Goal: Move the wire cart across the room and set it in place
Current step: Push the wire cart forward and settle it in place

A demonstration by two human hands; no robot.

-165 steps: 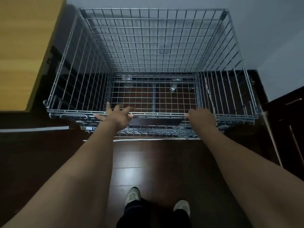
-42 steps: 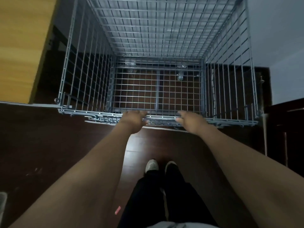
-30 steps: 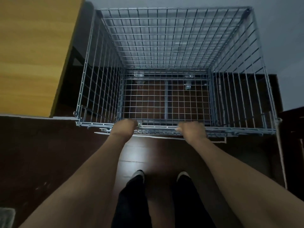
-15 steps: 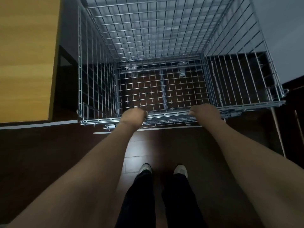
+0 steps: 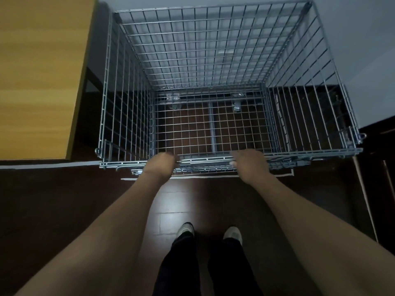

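The wire cart (image 5: 333, 152) is a tall open-topped basket of silver mesh, seen from above, with nothing in it. Its far side stands against the grey wall. Through the mesh bottom I see dark red floor and two casters at the far end. My left hand (image 5: 161, 165) is curled over the near top rail, left of centre. My right hand (image 5: 250, 164) grips the same rail right of centre. Both arms are stretched forward.
A yellow wooden table top (image 5: 40, 77) lies just left of the cart, close to its side. White tape lines (image 5: 205, 177) mark the dark floor under the near rail. Dark furniture (image 5: 380, 171) stands at the right. My feet (image 5: 209, 231) are behind the cart.
Over the last second the cart has swung a little and now sits squarer to the wall. Both hands kept their grip on the near rail; five seconds ago my left hand lay open on it.
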